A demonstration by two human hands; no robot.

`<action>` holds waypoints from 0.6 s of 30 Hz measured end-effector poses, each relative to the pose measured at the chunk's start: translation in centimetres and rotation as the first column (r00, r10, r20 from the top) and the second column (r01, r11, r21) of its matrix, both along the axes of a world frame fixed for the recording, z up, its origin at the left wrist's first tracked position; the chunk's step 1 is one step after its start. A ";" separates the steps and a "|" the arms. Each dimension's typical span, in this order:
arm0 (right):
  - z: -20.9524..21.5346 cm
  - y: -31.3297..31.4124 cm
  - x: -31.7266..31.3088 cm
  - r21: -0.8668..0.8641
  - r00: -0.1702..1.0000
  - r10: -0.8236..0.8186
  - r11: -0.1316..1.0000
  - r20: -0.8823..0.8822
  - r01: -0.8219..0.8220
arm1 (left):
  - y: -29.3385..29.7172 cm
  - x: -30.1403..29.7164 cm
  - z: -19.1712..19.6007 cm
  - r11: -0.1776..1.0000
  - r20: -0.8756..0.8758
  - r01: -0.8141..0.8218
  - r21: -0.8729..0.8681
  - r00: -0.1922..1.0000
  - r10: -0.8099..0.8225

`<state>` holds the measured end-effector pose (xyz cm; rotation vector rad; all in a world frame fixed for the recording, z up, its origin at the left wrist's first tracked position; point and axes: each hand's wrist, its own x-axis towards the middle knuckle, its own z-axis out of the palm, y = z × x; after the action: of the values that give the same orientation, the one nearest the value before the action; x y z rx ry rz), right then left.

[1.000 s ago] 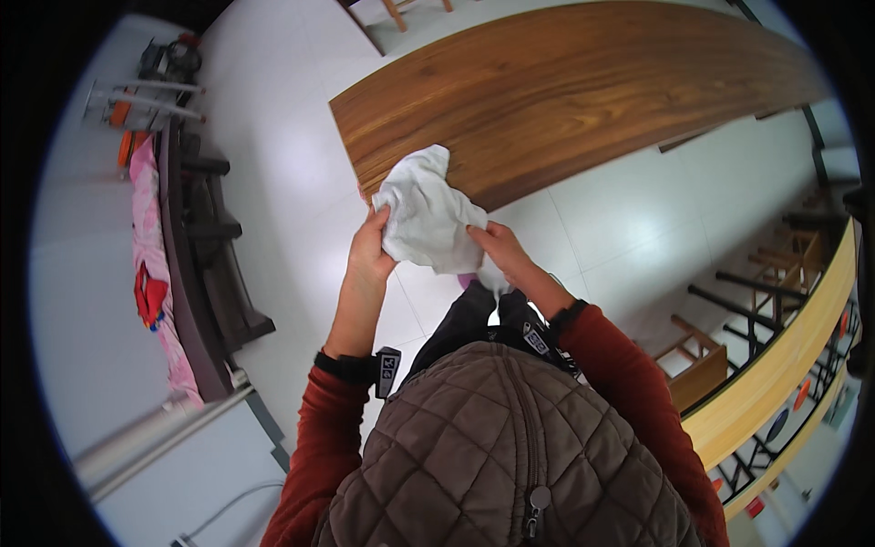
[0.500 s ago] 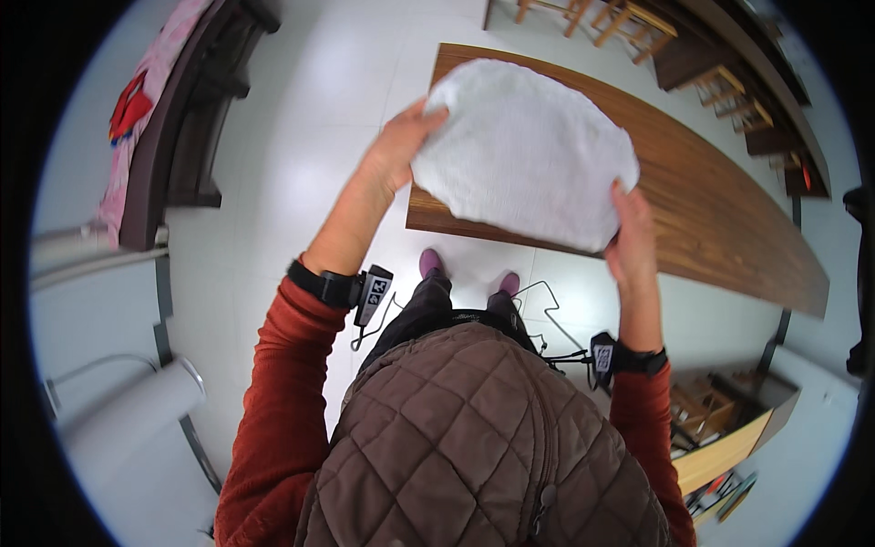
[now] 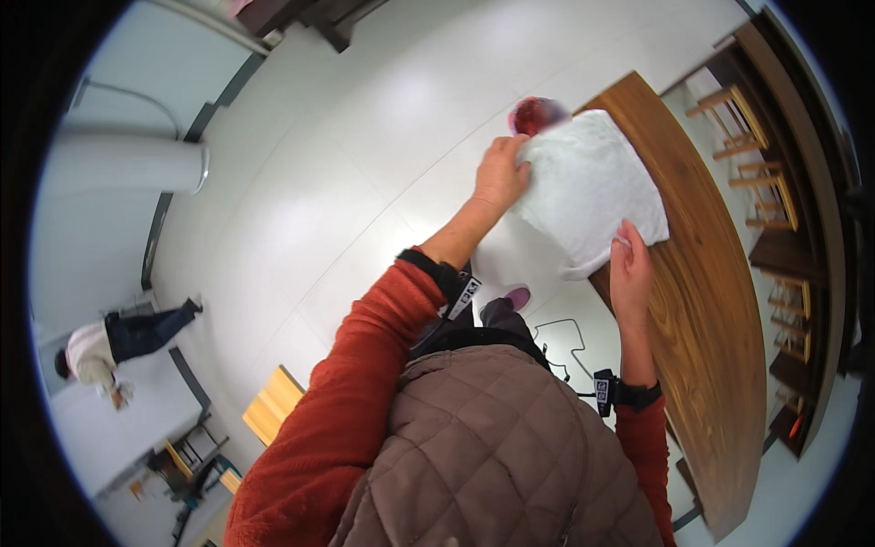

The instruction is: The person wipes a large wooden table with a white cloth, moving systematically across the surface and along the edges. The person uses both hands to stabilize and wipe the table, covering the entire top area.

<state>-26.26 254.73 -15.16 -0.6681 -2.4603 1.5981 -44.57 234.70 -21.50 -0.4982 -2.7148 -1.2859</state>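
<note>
I hold a white towel (image 3: pixel 588 187) spread out in front of me, above the near end of a long brown wooden table (image 3: pixel 706 301). My left hand (image 3: pixel 501 173) grips the towel's upper left corner. My right hand (image 3: pixel 629 269) pinches its lower right edge. The cloth hangs flat between both hands, partly over the table's end and partly over the white floor. A black band sits on each wrist. A red object (image 3: pixel 533 114) shows just beyond the towel's top edge, blurred.
Wooden chairs (image 3: pixel 747 164) line the far side of the table. A person (image 3: pixel 118 342) in a white top stands at the left. A white cylinder (image 3: pixel 128 164) lies at the upper left. A light wooden bench (image 3: pixel 272 403) stands near my left elbow.
My view has swung round, so the table now lies to my right. The towel, bunched a second ago, is spread flat between my hands and is now lower, over the table's end.
</note>
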 end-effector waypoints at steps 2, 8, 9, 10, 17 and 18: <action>0.0 -1.7 -2.7 0.196 0.989 0.129 0.974 -0.068 -0.113 | -1.0 0.7 0.9 0.997 0.086 -0.043 -0.058 0.995 0.048; -2.8 -5.5 -6.8 0.600 0.982 0.178 0.781 0.055 -0.175 | -1.3 1.7 2.8 0.981 -0.141 0.192 -0.005 0.971 -0.191; -3.4 -5.7 -6.8 0.639 0.984 0.151 0.748 0.099 -0.179 | -0.9 2.0 2.6 0.945 -0.053 0.326 0.003 0.944 -0.325; -4.1 -5.8 -6.7 0.676 0.985 0.128 0.716 0.114 -0.171 | -0.5 2.3 2.2 0.929 -0.052 0.363 -0.067 0.929 -0.367; -7.1 -6.4 -5.6 0.806 0.964 0.128 0.530 0.232 -0.264 | -0.5 3.6 -0.4 0.788 -0.092 0.399 -0.470 0.865 -0.493; -7.0 -6.2 -5.2 0.807 0.967 0.126 0.534 0.220 -0.253 | -0.5 3.9 -0.3 0.776 -0.080 0.422 -0.469 0.855 -0.513</action>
<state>-31.48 248.53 -22.15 -0.3339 -3.0162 0.2160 -40.64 234.16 -21.85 -1.3531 -2.7823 -0.6051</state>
